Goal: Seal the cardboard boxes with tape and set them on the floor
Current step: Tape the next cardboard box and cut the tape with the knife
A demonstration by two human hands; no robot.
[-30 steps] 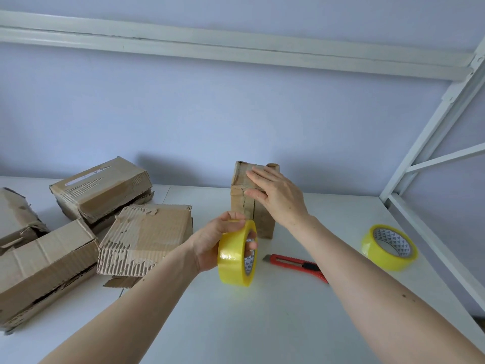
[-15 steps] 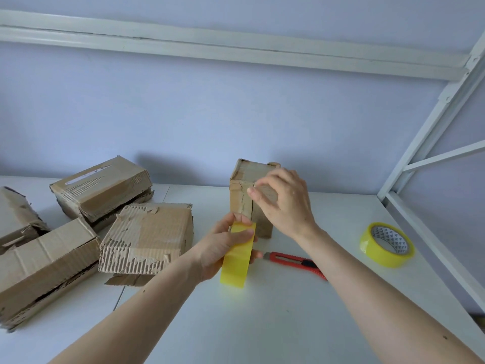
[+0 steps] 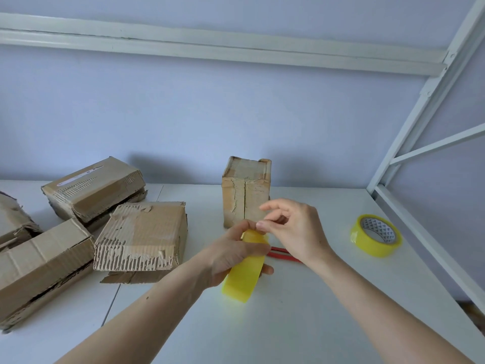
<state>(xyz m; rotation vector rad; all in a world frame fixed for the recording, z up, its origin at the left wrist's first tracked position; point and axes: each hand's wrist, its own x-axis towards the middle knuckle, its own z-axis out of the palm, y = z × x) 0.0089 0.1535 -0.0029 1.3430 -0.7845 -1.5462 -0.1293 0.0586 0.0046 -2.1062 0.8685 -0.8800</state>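
Observation:
A small worn cardboard box [image 3: 245,193] stands upright on the white table [image 3: 301,324], its front seam split down the middle. In front of it my left hand [image 3: 231,256] grips a yellow tape roll [image 3: 244,274], seen edge-on. My right hand [image 3: 291,227] hovers just above the roll's top, thumb and forefinger pinched at its rim; whether they hold the tape end I cannot tell. Neither hand touches the box.
Several battered cardboard boxes [image 3: 141,235] lie at the left of the table. A red box cutter [image 3: 282,254] lies partly hidden behind my hands. A second yellow tape roll [image 3: 376,239] rests at the right, near the white shelf frame [image 3: 420,106].
My right hand has left the upright box and come down to the top of the tape roll. The left hand has turned the roll edge-on and tilted it.

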